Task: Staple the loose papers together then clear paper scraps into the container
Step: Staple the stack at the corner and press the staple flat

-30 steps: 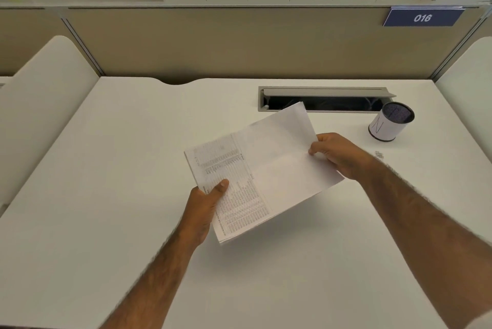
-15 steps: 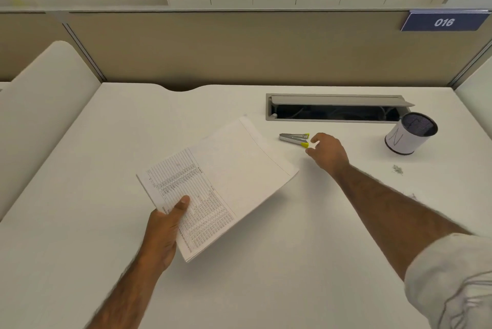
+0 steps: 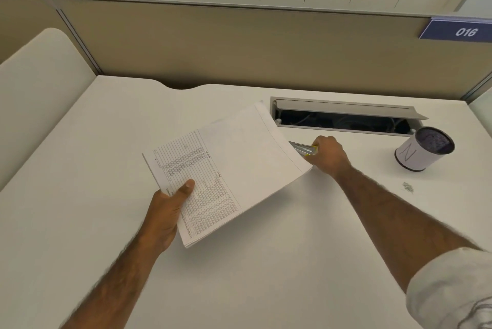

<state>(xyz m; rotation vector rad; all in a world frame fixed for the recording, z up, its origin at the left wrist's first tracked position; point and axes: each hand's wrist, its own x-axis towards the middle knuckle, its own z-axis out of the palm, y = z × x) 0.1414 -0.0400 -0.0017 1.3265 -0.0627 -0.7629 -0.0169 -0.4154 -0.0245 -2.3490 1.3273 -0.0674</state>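
My left hand (image 3: 167,214) grips a stack of printed papers (image 3: 234,169) by its near left corner, thumb on top, holding it tilted above the white desk (image 3: 80,195). My right hand (image 3: 328,157) holds a small silver and yellow stapler (image 3: 302,148) at the stack's right edge; the paper partly hides the stapler's front. A white cylindrical container (image 3: 419,149) with a dark mesh inside stands at the right. A small pile of paper scraps (image 3: 408,187) lies on the desk in front of it.
An open cable slot (image 3: 346,118) with a raised grey lid runs along the back of the desk. A beige partition (image 3: 239,46) with a blue "016" sign (image 3: 458,32) closes the far side. Rounded white side panels stand left and right.
My right hand let go of the papers, reached to the stapler on the desk and picked it up, bringing it to the stack's right edge. My left hand kept hold of the stack and swung it left.
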